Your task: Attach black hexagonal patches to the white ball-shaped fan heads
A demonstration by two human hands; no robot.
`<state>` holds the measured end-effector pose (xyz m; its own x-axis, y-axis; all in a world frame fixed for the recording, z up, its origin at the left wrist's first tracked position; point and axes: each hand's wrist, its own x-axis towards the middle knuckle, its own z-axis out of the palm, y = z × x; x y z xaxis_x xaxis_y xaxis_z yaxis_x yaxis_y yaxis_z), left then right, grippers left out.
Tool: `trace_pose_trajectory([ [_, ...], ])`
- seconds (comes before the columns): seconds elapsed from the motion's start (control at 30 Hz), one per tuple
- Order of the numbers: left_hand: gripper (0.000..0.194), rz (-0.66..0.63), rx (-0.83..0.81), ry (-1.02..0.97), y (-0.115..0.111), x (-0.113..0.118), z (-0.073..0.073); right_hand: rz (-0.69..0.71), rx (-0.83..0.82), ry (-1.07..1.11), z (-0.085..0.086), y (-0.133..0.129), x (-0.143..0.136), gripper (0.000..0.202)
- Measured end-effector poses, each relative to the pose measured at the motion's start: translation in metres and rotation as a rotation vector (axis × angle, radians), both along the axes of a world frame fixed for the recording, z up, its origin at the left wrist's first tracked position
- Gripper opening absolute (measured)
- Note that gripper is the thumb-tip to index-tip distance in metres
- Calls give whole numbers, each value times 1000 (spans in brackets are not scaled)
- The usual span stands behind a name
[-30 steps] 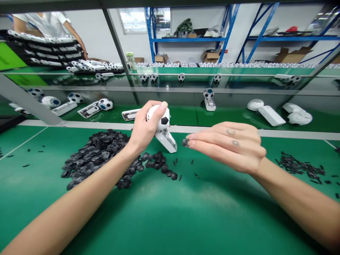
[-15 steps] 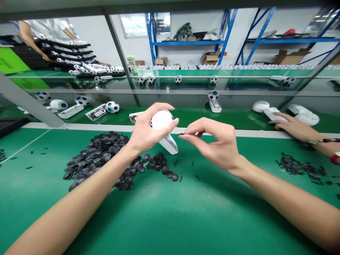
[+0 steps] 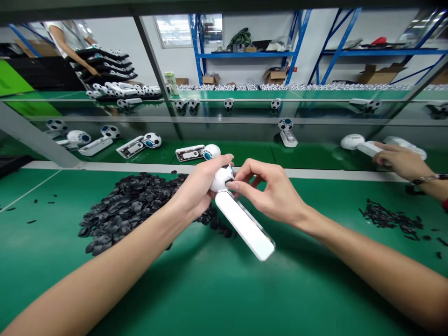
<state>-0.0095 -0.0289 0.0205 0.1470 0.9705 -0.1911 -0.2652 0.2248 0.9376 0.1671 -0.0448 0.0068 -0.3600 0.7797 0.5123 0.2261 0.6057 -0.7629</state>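
Note:
My left hand [image 3: 198, 189] is closed around the ball-shaped head of a white device [image 3: 245, 224]. Its long flat handle slants down to the right, above the green table. Against the right side of the ball, my right hand [image 3: 261, 186] pinches a small black plastic piece [image 3: 229, 182] between thumb and fingertips; the fingers partly cover it. Left of the device, partly behind my left forearm, lies a heap of black plastic pieces [image 3: 129, 205], many of them five-sided.
Similar devices with football-patterned heads [image 3: 152, 140] lie on the green belt [image 3: 252, 154] beyond the white rail. At the right, a co-worker's hand [image 3: 397, 158] touches a white device, above a pile of thin black parts [image 3: 390, 219]. Another person stands behind stacked trays [image 3: 105, 65].
My left hand has turned the device, so its handle now points toward the lower right. My right hand has brought the black piece leftward to the ball. The person at the back has shifted right.

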Motion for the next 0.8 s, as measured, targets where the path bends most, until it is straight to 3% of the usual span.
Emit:
trace_pose_trajectory([
  [0.17,37,-10,100,127,-4,-2,-6,21,-54,-36,6,-2,1,17],
  [0.5,33,127,230,251,-26,10,13,-18,-265,172,2,-8,-4,30],
  [0.63,24,176,276,341,-27,11,18,-29,-317,165,6,-6,-3,37],
  [0.8,24,146,275,353,-25,12,18,10,-338,101,8,-4,-2,46],
])
